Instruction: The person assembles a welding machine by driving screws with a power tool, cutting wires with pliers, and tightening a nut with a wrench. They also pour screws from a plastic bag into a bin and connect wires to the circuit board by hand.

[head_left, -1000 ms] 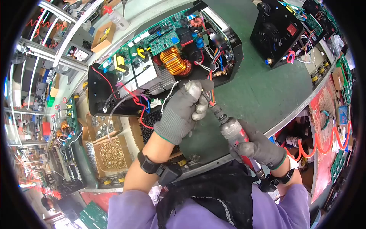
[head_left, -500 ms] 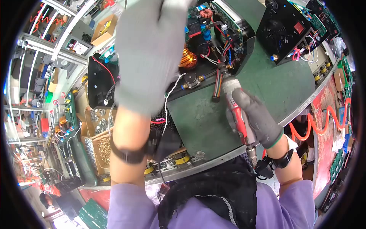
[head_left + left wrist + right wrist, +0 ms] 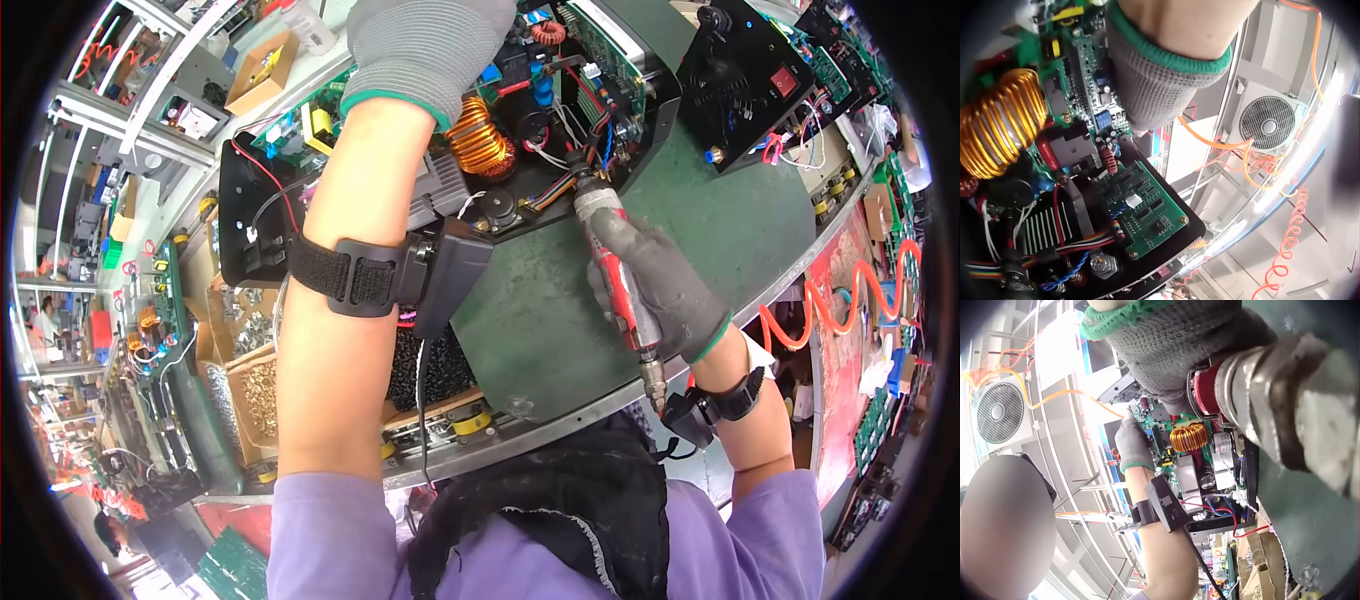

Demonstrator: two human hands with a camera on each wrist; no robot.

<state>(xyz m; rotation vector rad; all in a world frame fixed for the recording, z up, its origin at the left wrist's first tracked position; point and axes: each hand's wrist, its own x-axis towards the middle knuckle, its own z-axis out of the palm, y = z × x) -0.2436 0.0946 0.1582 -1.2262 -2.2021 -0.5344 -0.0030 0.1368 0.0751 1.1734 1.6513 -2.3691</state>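
Observation:
In a grey glove, my right hand (image 3: 665, 285) grips a red and silver pneumatic screwdriver (image 3: 622, 290), its nose over the near right edge of an open black chassis (image 3: 655, 150). Rainbow ribbon cable (image 3: 550, 190) lies beside the screwdriver's nose. My gloved left hand (image 3: 430, 40) is stretched over the chassis's far side, and the head view cuts off its fingers. In the right wrist view the left hand (image 3: 1134, 444) is beside the green circuit boards. Near the chassis middle sits a copper-wound coil (image 3: 480, 138). A round black part with fittings (image 3: 497, 207) sits at the front edge.
Another black unit with a red switch (image 3: 735, 90) stands at the right of the green mat (image 3: 560, 330). Cardboard bins of small metal parts (image 3: 260, 395) and black screws (image 3: 430, 365) are at the left front. A coiled orange hose (image 3: 840, 315) hangs at the right.
My left hand has moved from beside the screwdriver's tip to the far side of the chassis. The right hand has brought the screwdriver forward, its nose now at the chassis's near edge.

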